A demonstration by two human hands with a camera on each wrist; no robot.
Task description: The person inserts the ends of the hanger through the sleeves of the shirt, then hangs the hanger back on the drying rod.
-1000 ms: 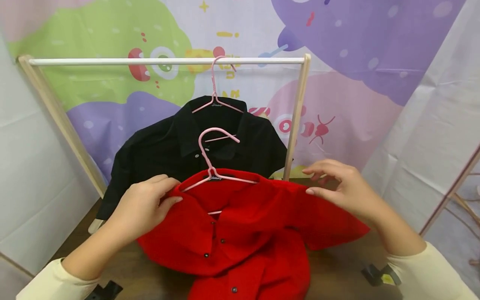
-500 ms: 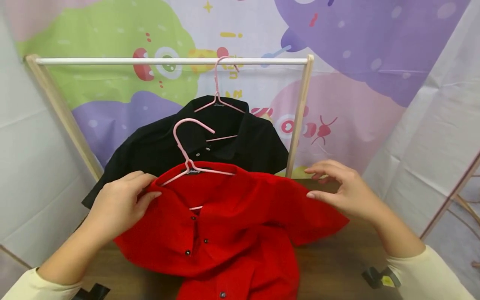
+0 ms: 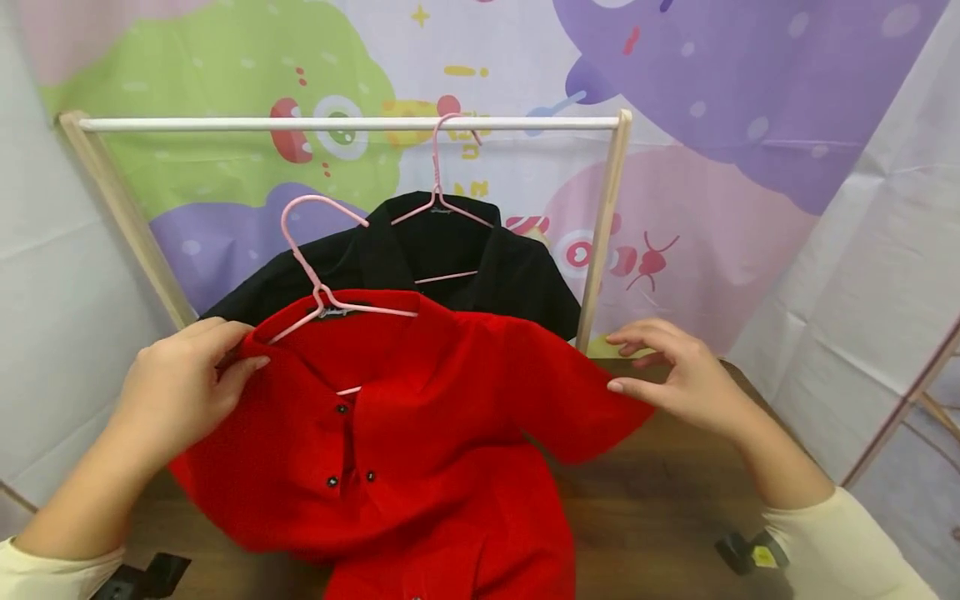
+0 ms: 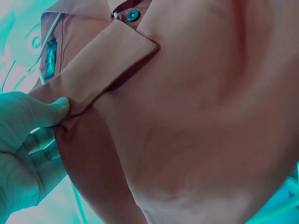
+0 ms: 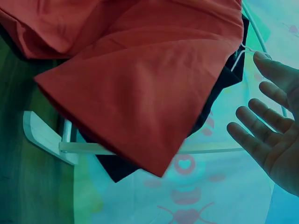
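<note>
My left hand pinches the collar side of a red short-sleeved shirt, thumb in front and fingers behind. That shirt hangs on a pink hanger whose hook stands up free above the collar. In the left wrist view the thumb presses the collar near its fold. My right hand is held out beside the shirt's sleeve, fingers spread and relaxed with nothing in them. The right wrist view shows a gap between this hand and the sleeve cloth.
Behind the red shirt, a black shirt hangs by a second pink hanger from the white rail of a rack with wooden posts. Below is a brown wooden surface. A patterned cloth covers the back.
The left hand has carried the red shirt and its hanger leftward and slightly up. Its sleeve has slid away from the right hand, which has stayed nearly in place.
</note>
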